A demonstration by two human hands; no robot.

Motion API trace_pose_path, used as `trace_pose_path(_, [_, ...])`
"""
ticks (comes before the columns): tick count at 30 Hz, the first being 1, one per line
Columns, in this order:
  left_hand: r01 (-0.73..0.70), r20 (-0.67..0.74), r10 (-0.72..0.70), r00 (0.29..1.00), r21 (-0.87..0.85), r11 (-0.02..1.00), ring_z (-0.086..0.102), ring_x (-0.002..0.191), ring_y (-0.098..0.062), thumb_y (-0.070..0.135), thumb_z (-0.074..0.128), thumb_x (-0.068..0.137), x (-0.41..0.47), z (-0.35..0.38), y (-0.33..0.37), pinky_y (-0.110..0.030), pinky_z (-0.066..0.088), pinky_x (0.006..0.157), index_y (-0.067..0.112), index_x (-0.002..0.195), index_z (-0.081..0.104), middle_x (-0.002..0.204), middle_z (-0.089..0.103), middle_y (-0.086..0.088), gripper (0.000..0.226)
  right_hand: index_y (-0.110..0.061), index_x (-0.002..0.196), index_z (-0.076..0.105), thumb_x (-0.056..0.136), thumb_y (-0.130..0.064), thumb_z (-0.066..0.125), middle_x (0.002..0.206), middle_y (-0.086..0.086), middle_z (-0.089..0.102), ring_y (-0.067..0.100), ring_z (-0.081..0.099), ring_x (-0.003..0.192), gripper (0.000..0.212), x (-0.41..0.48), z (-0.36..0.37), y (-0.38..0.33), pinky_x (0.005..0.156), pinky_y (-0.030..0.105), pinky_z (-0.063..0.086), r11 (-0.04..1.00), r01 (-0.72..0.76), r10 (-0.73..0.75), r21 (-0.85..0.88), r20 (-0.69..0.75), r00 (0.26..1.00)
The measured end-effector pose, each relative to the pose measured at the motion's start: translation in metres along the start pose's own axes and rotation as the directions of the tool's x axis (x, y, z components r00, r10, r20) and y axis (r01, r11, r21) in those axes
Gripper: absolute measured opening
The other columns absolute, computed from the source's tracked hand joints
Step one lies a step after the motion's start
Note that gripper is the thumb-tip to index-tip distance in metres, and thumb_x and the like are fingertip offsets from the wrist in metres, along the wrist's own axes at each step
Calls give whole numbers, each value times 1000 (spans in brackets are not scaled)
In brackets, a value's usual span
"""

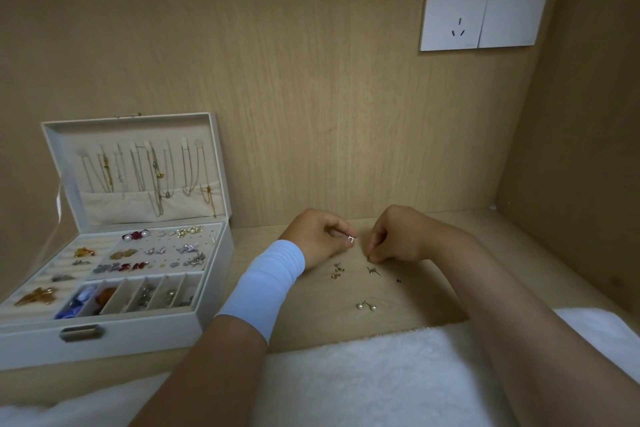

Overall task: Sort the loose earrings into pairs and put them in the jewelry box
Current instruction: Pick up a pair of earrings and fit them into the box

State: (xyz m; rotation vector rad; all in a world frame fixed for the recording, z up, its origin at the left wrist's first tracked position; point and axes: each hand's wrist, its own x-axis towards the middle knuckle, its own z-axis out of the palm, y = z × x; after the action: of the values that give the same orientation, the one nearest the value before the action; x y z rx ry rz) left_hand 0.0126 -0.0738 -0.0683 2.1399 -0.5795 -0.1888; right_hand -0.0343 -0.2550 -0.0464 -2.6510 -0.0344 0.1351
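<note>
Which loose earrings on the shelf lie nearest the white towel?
The pearl studs, two round white beads side by side; the gold earrings and thin silver studs lie farther back.

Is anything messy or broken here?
Nothing looks broken. Loose earrings lie scattered on the wooden shelf, outside the open jewelry box. One tiny black piece sits apart from the rest, to the right. The left hand pinches a silver earring.
</note>
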Motion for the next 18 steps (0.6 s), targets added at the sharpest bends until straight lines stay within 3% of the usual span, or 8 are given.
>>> trace_pose_path(3, [6,-24,-5,1000,30,1000,65,78,-2,21,75,83,-4,-5,4,-20,51,82,30,82,77,78,73,10,10,-24,70,76,78,-14,79,53,-10,66,5,59,53,13,-4,-1,-7,63,25,51,993,15,-16,121,13,1000])
trace_pose_path(7, [-17,-89,23,996,69,997,57,65,-2,22,75,82,-13,-23,13,-21,46,72,28,78,75,71,68,8,7,-7,82,75,83,-5,68,58,8,68,13,63,49,7,-8,-3,-24,44,15,40,954,54,-35,295,-71,997])
trace_pose_path(9, [-28,-104,40,994,115,993,55,63,-1,21,74,83,-21,-39,17,-18,44,67,28,78,75,74,68,8,9,-2,84,73,84,-3,68,53,1,64,15,62,46,5,-10,-2,-39,40,14,37,918,93,-53,386,-111,992])
trace_pose_path(14, [-44,-127,67,990,170,984,54,54,6,22,75,83,-45,-86,15,-17,45,64,26,84,78,69,68,11,5,-9,82,77,82,-9,77,47,-8,59,8,52,42,1,-8,2,-87,41,14,37,864,227,-146,449,-206,967])
trace_pose_path(18, [-24,-226,51,973,123,992,65,66,-6,22,75,84,-66,-129,1,-24,54,72,22,86,78,78,75,2,4,-6,93,77,82,-4,77,50,-1,60,6,49,40,11,4,7,-130,41,14,37,836,293,-223,465,-200,954])
